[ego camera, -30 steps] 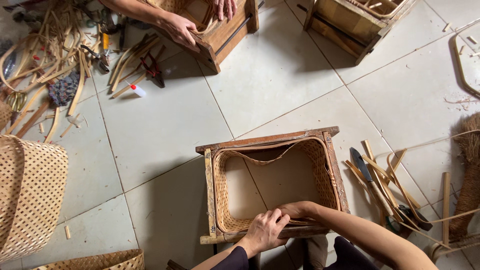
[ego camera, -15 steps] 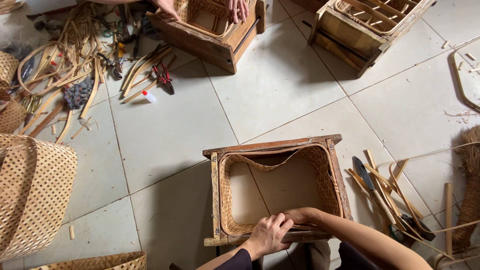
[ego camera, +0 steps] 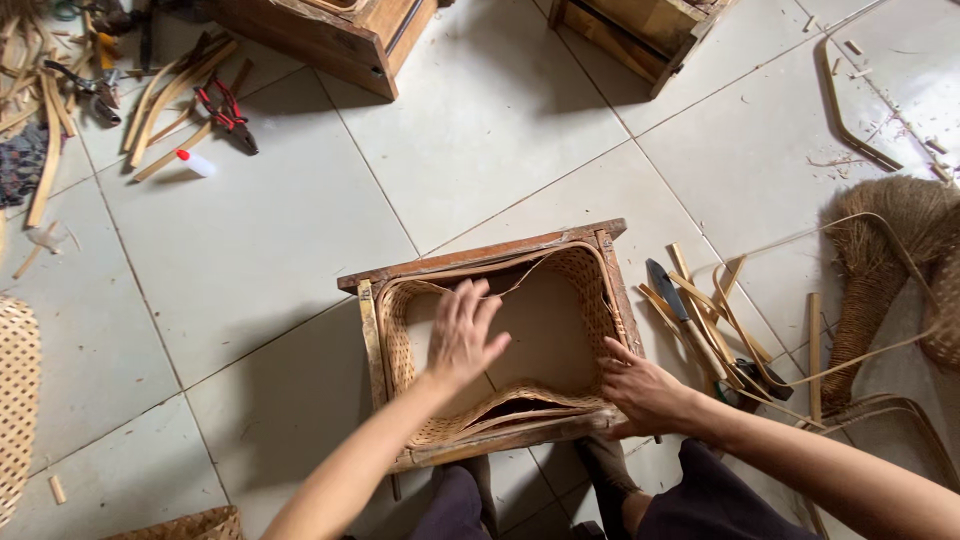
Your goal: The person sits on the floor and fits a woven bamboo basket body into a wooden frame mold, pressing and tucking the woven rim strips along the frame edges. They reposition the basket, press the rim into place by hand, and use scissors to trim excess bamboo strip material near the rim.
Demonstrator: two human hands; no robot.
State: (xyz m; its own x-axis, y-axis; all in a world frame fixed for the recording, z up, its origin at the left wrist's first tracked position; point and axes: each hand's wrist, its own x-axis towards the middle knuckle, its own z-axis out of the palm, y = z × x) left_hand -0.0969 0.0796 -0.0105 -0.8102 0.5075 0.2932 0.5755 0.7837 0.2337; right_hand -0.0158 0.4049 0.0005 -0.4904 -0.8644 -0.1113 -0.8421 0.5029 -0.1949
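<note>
1. Grip first: the left hand (ego camera: 462,338) is released, fingers spread, and it hovers flat over the hollow of the woven basket lining (ego camera: 500,335). It grasps nothing.
2. The right hand (ego camera: 640,392) is not clenched either. It lies half-curled against the lining's right near corner, with the thumb and fingers pressing on the wooden frame (ego camera: 480,262), which looks like bracing.
3. The frame sits on the tiled floor (ego camera: 300,230), directly in front of the person's knees. The rattan lining is nested inside it, close enough for both arms to reach down into it.
4. The lining's near rim bows away from the frame and leaves a dark gap. My guess is that the right hand sits just there to hold that loose edge steady.
5. Just right of the frame lies a knife (ego camera: 667,290) among loose rattan strips (ego camera: 725,310), within easy reach of the right hand.
6. Further right a bundle of brown fibre (ego camera: 880,270) sprawls with long curved canes looping over it.
7. Far off at upper left are red-handled pliers (ego camera: 225,110), a small white bottle (ego camera: 197,163) and more cane offcuts, well apart from both hands.
8. Two more wooden crates (ego camera: 340,30) stand at the top edge, and a woven panel (ego camera: 15,400) peeks in at the left.
</note>
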